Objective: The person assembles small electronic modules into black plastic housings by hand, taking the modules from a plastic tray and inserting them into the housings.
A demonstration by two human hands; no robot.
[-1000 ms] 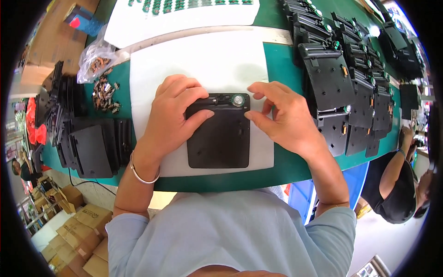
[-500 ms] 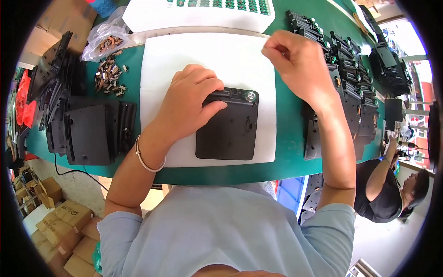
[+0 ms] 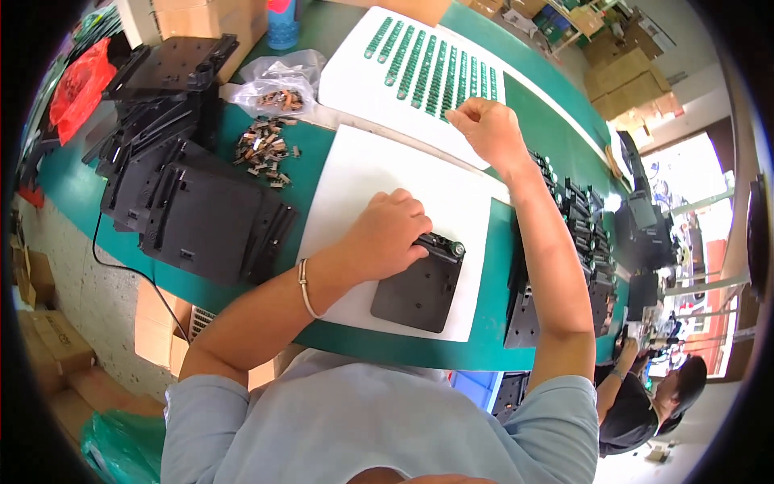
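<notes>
Items as I see them from my remote post:

Plate (image 3: pixel 418 294): one, black, flat on the white mat (image 3: pixel 363 173) at the middle of the table (image 3: pixel 363 343); a round silver piece sits at its upper right corner.

Left hand (image 3: pixel 389 234): clamped on the plate's upper edge, thumb on the near side. Bracelet (image 3: pixel 305 290) on the wrist.

Right hand (image 3: pixel 493 133): raised at the near right edge of the foam slab (image 3: pixel 355 68), fingers curled inward; I cannot tell whether the tips meet or pinch anything.

Foam slab: white, beyond the mat, bearing rows of green boards (image 3: pixel 422 68).

Clear bag (image 3: pixel 294 73): crumpled, left of the foam slab, copper-coloured pieces (image 3: pixel 284 100) inside. Loose pieces (image 3: pixel 266 149): a heap on the table, just nearer me than the bag.

Jar (image 3: pixel 282 31): blue, with red, beyond the clear bag, next to a carton (image 3: pixel 201 18). I cannot make out its contents.

Red bag (image 3: pixel 83 87): far left, contents hidden.

Left stack (image 3: pixel 205 218) and right stack (image 3: pixel 524 315): black plates, either side of the mat.

Crate (image 3: pixel 476 385): blue, below the table edge, partly covered.

Green bag (image 3: pixel 121 444): lower left, contents hidden.
</notes>
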